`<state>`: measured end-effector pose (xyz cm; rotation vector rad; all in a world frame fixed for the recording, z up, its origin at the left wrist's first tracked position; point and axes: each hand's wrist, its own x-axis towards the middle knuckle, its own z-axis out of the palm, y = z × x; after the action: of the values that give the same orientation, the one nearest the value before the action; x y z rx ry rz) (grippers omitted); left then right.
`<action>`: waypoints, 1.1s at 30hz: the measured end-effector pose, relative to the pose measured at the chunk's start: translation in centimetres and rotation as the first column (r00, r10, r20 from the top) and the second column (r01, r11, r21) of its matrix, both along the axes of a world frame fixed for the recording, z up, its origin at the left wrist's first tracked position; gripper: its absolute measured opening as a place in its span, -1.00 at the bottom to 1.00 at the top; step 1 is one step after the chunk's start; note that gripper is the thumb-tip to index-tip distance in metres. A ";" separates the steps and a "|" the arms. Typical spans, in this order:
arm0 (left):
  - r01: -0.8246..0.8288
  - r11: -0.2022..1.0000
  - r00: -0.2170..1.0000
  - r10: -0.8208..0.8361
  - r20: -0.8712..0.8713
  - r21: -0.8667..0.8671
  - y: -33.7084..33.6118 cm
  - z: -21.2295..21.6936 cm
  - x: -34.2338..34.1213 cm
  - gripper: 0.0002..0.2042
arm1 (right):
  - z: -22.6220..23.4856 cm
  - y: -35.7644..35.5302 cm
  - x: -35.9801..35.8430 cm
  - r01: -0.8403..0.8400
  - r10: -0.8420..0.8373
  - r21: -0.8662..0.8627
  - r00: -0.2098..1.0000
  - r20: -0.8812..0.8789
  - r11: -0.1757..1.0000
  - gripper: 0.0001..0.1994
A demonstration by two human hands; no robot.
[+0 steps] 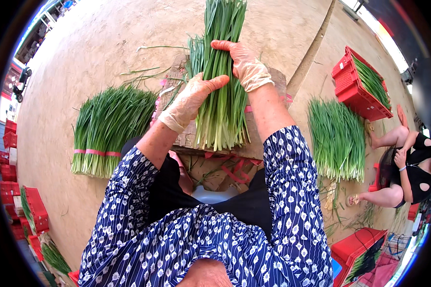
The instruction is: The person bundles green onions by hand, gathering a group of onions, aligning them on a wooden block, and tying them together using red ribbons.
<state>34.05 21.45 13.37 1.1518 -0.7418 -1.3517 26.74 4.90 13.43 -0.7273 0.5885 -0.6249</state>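
Note:
A thick bunch of long green chives (221,91) lies on a flat cardboard-covered block (254,146) in front of me, white cut ends toward me. My left hand (190,99), in a thin pale glove, grips the bunch from its left side. My right hand (244,64), gloved the same way, wraps over the bunch from the right, a little farther up the stalks. Both forearms wear blue sleeves with white flowers.
A row of tied chive bunches (107,129) with pink bands lies on the concrete at left. A loose pile of chives (337,138) lies at right, beyond it a red crate (352,88) holding more. A seated person (407,167) is at far right. Red crates (33,210) stack at lower left.

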 end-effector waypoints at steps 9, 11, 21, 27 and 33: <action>-0.194 0.978 0.805 0.116 0.582 0.073 -0.7 -9.0 0.9 0.08 | -7.1 0.9 -0.6 0.009 -0.225 -0.446 0.872 -0.434 0.895 -0.56; -0.210 0.978 0.662 0.151 0.734 -0.012 -0.9 -8.9 -0.2 0.09 | -6.9 0.4 -1.4 -0.036 -0.289 -0.523 0.800 -0.525 0.851 -0.41; -0.140 0.953 0.201 0.294 0.934 -0.270 -1.4 -10.9 -3.6 0.28 | -6.1 3.1 -10.7 -0.259 -0.143 -0.539 0.792 -0.593 0.802 -0.16; -0.126 0.990 -0.017 0.062 0.998 -0.064 -1.5 -10.5 -4.9 0.12 | -5.9 7.5 -7.4 -0.215 -0.001 -0.433 0.895 -0.447 0.875 0.13; -0.157 0.986 -0.060 0.037 0.998 -0.046 -1.3 -12.8 -1.8 -0.09 | -7.9 7.1 -5.2 -0.365 0.048 -0.558 0.864 -0.502 0.745 0.18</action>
<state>32.25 20.20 0.58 2.2564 -1.6134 -0.0313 21.57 11.95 5.56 -1.6096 0.7171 -0.4252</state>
